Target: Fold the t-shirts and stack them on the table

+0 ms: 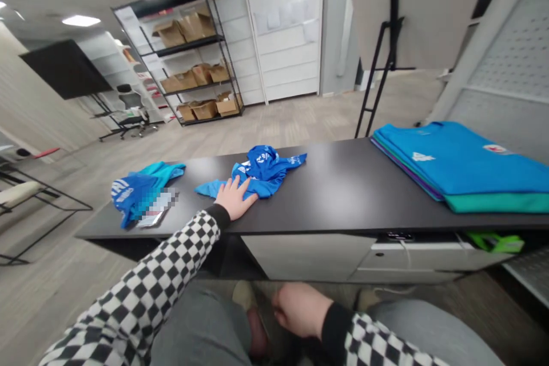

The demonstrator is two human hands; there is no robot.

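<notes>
My left hand (234,197) reaches out over the black table (343,189) and lies flat, fingers spread, on the near edge of a crumpled blue shirt (257,174) with white print. My right hand (300,311) hangs low near my lap, below the table edge, its fingers curled loosely; whether it holds anything is hidden. Both sleeves are black-and-white checkered. A second crumpled blue and teal shirt (137,189) lies at the table's left end, beside a blurred flat item.
A neat stack of folded shirts (463,168), blue on top, then purple and green, sits at the table's right end. White drawers (386,254) are under the table. Behind stand a black shelf with cardboard boxes (193,54), an office chair, and a black stand (381,63).
</notes>
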